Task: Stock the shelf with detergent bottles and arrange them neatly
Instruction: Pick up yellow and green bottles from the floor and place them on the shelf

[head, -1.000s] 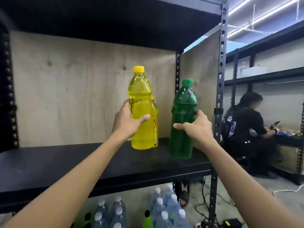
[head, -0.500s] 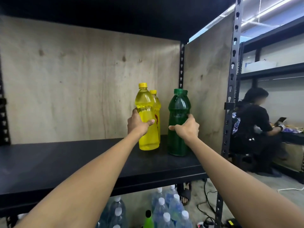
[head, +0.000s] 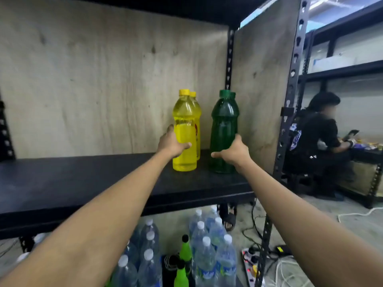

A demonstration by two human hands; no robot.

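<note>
— Just ahead of your left hand [head: 173, 142], what stands there?
— The yellow bottle [head: 184, 131], upright on the shelf [head: 83, 179]; your fingers wrap its waist. Your right hand [head: 234, 152] curls round the green bottle [head: 223, 125], also upright, with a gap between the two.
— Which hand closes that gap?
— Either, I judge. Slide sideways and keep the bottle vertical.

The second yellow bottle [head: 198, 121] stands behind the front yellow bottle [head: 184, 131]. Only its cap and a narrow strip with a red mark can be seen, and the mark is too small to read. The fingers of the left hand [head: 171, 142] are hidden behind the front yellow bottle, and those of the right hand [head: 235, 152] behind the green bottle [head: 223, 125]. The water bottles [head: 205, 251] are cut off by the bottom edge.
</note>
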